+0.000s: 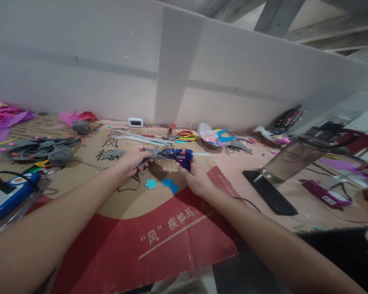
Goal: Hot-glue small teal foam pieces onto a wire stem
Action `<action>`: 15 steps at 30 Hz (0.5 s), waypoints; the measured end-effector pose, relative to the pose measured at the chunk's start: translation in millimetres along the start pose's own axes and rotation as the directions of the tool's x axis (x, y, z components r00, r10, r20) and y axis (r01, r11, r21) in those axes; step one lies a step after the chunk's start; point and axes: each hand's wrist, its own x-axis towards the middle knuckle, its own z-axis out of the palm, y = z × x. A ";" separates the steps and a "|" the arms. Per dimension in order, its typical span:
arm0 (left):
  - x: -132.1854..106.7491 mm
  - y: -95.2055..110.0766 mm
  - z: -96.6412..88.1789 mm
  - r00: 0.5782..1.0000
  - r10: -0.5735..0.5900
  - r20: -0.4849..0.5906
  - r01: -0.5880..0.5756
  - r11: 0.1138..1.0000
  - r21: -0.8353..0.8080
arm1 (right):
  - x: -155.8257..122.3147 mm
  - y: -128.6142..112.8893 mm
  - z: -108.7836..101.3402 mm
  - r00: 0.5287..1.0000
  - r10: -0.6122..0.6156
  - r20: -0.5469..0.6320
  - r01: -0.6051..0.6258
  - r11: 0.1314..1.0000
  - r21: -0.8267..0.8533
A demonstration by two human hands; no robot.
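— From the head view, holding what in the right hand [196, 176]?
— A glue gun [185, 155], up over the cardboard [110, 241]. Fingers curled snug round the grip.
— And in the left hand [135, 158]?
— Just left of the glue gun, pinched narrow on a grey piece [155, 154]. Close by the gun's tip. Touching or apart? Can't tell.
— Heavy, that glue gun?
— Likely light, but hard and stiff. Not very slippery. Best held by the grip, well away from the tip. Maybe hot there!
— And the grey piece?
— Looks soft and light, easy to bend. Best held by the edge, away from the glue gun's tip.
— Poking out of the glue gun's right end?
— A pale glue stick [201, 154]. Likely smooth, a bit bendy.
— On the near side of the glue gun?
— A blue star [151, 184] and blue scraps [171, 186]. Thin, likely easy to crease. Best picked up by the edges.
— Past the glue gun?
— Scissors [186, 133]. To the right of the glue gun, a see-through jug [283, 159].
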 end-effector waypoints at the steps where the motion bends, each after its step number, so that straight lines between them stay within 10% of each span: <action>1: 0.3 -0.2 -0.1 1.000 0.001 -0.001 -0.001 1.000 -0.006 | 0.1 0.1 0.0 1.000 -0.004 0.001 0.004 1.000 0.001; 15: 1.9 -1.3 -2.4 1.000 0.014 -0.014 -0.014 0.999 -0.029 | -1.0 -6.8 -2.8 0.999 -0.013 0.038 0.019 0.988 -0.151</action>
